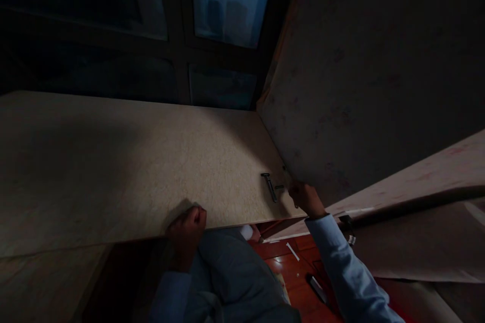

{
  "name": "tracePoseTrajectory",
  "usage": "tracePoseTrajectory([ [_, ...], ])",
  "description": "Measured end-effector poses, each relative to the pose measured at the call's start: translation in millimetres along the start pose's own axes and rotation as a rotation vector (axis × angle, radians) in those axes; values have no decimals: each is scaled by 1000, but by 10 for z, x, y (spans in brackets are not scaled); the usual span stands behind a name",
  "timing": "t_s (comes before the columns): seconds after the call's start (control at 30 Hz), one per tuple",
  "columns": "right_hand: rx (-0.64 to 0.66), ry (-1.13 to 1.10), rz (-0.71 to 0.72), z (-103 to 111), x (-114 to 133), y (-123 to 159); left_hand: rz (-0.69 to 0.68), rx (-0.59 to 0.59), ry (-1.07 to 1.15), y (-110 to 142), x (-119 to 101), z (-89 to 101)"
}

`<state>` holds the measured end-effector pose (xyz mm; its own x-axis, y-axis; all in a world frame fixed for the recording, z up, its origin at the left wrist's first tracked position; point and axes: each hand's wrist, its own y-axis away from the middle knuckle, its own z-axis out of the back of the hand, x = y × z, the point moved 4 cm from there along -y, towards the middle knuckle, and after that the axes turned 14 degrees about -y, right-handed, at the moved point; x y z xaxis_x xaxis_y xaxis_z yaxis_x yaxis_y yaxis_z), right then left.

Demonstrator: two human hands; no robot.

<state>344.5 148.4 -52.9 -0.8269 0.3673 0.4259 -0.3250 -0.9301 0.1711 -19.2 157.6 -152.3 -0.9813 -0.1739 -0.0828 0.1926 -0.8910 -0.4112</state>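
Note:
My left hand [189, 224] is closed in a fist and rests at the front edge of the pale, speckled window sill [159, 161]. Nothing shows in its fingers. At the sill's right end, close to the wall, my right hand [306, 198] is closed with fingers bent down; whatever it may hold is too dark and small to make out. Just left of it lies a dark T-shaped razor [270, 187], its head pointing away from me. Between razor and hand is a short dark bar [279, 186]. A tiny dark piece [284, 168] sits by the wall.
A dark-framed window [231, 5] stands behind the sill, and a patterned wall [364, 81] bounds the right. Below, the reddish floor [299, 262] has a white strip [292, 252] and a dark-and-light elongated object [317, 288]. Light fabric [413, 242] hangs or lies at lower right.

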Motion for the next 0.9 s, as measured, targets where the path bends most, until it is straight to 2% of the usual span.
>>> tracePoseTrajectory([
  [0.07, -50, -29, 87, -30, 141, 99, 15, 67, 25, -2, -11, 10],
  [0.13, -56, -119, 198, -148, 328, 186, 27, 158, 49, 0, -21, 24],
  [0.27, 45, -468, 339, -608, 790, 335, 52, 299, 151, 7, -14, 123],
  [0.37, 96, -743, 401, -996, 1180, 463, 114, 397, 485, 22, 4, 225],
  [0.47, 239, -960, 418, -1331, 1551, 613, 241, 447, 1013, 52, 12, 312],
  [0.5, 268, -1013, 442, -1401, 1661, 665, 277, 445, 1123, 62, 19, 337],
  [0.57, 307, -1083, 504, -1487, 1837, 755, 315, 428, 1179, 72, 48, 379],
  [0.63, 327, -1086, 567, -1530, 1943, 813, 340, 410, 1161, 65, 98, 413],
  [0.73, 372, -997, 653, -1574, 1973, 839, 346, 386, 1146, -7, 211, 456],
  [0.83, 432, -954, 663, -1611, 1848, 786, 311, 351, 1037, -191, 397, 484],
  [0.9, 419, -932, 648, -1614, 1696, 698, 289, 354, 839, -374, 579, 472],
])
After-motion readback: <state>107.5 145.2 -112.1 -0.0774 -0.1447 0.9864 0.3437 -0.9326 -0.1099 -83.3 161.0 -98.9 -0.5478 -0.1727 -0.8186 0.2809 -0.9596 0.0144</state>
